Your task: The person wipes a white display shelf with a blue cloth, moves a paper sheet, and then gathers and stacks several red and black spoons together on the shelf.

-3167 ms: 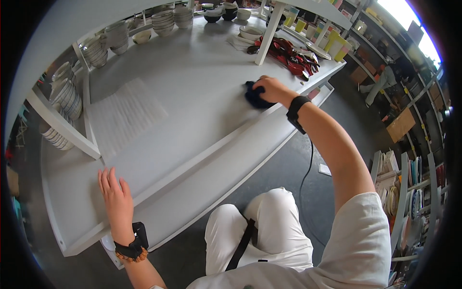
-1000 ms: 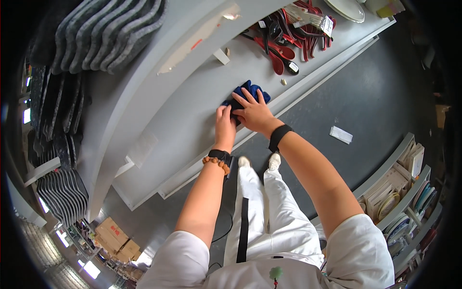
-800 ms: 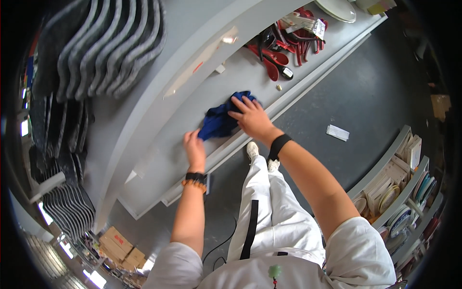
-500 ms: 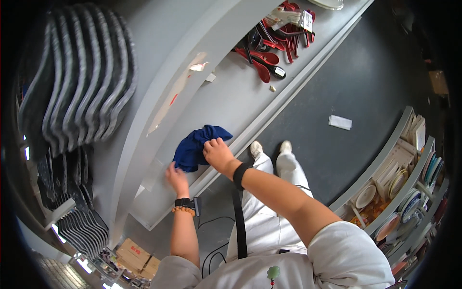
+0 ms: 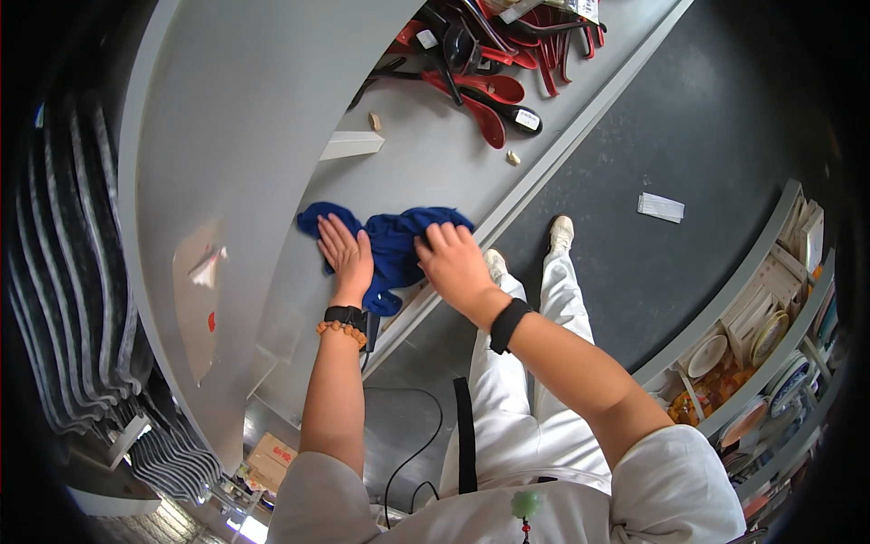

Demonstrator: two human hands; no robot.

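A crumpled dark blue cloth (image 5: pixel 391 249) lies on the grey shelf (image 5: pixel 408 177) in front of me. My left hand (image 5: pixel 346 256) rests on the cloth's left part, fingers stretched out flat and pointing away from me. Over the right part, close to the shelf's front edge, my right hand (image 5: pixel 453 267) has its fingers curled into the fabric; the fingertips are partly hidden. A fold of cloth hangs down between the two wrists.
Red and black spoons (image 5: pixel 489 100) lie heaped farther along the shelf, with a small pale fragment (image 5: pixel 514 158) near them. A white bracket (image 5: pixel 353 144) stands behind the cloth. Dark curved utensils (image 5: pixel 82 272) hang at left. Plates fill a rack (image 5: pixel 716 363) at right. White paper (image 5: pixel 662 208) lies on the floor.
Both hands and the cloth have shifted in the picture, and the cloth is spread wider. My left hand has gone from the cloth's near edge to lying flat on top of it.
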